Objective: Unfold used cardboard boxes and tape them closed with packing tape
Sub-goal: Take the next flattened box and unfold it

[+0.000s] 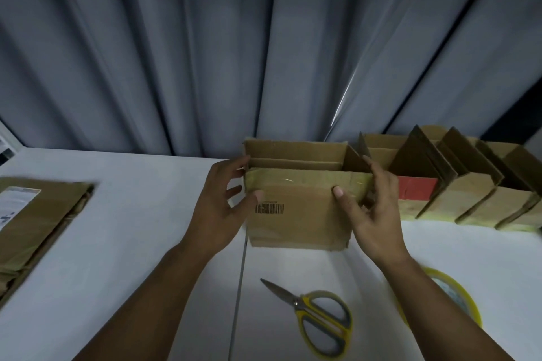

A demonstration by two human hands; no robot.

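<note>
- Two hands clamp the open brown barcoded cardboard box (296, 214), left hand (218, 202) on its left edge, right hand (372, 208) on its right.
- It's mid white table (146, 184); yellow-handled scissors (319, 319) lie nearer.

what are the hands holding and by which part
The cardboard box, by its two side ends: left hand on the left end, right hand on the right end, thumbs on the front face.
</note>
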